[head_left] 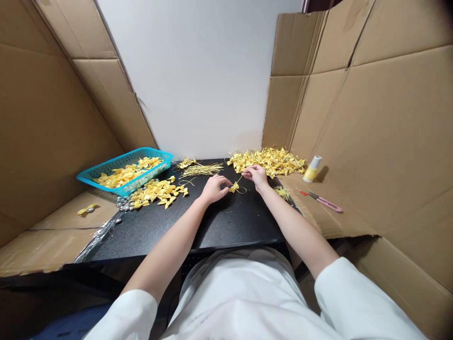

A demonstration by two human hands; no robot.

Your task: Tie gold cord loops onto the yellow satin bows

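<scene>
Over the middle of the black table, my left hand [215, 189] pinches a small yellow ribbon bow [234, 188] at its left side. A thin gold cord [242, 191] loops out from the bow to the right. My right hand [257, 176] has its thumb and fingers closed on an end of that cord, up and to the right of the bow. Just beyond my right hand lies a heap of yellow bows with gold cords [272, 160]. Cut gold cords [202, 170] lie in a bundle behind my left hand.
At left, a turquoise basket [85, 178] holds yellow bows; loose bows [157, 192] and silvery round pieces [123, 204] lie beside it. A thread spool [311, 171] and pink-handled snips [329, 204] rest on cardboard at right, near thread scraps [282, 192]. Cardboard walls [396, 118] flank the table.
</scene>
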